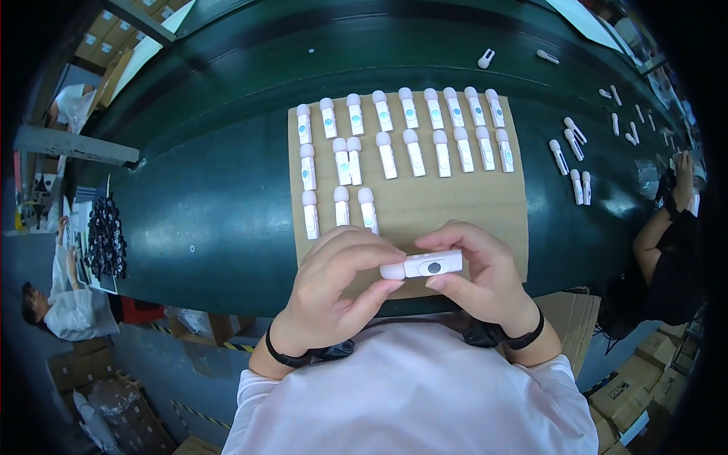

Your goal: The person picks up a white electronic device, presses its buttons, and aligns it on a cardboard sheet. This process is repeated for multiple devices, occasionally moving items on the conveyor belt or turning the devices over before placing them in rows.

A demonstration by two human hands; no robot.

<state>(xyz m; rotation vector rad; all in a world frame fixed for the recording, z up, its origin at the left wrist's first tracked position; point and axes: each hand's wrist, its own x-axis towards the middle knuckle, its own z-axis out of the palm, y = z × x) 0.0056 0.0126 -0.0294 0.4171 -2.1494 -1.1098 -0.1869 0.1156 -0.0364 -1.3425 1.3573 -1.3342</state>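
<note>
Level in front of my chest is a small white wand-shaped device with a rounded pinkish head and a dark oval button. My left hand pinches the rounded head between thumb and fingers. At the square end, the thumb and fingers of my right hand grip the body. Just beyond my hands lies a brown cardboard sheet bearing rows of similar devices. Some in the back row, such as one device, show a light blue round spot; others in the middle row, like another device, look plain white.
The sheet rests on a dark green conveyor belt. More white devices lie scattered to its right. A person's arm reaches in at the far right. Black parts are heaped at the far left, near another person.
</note>
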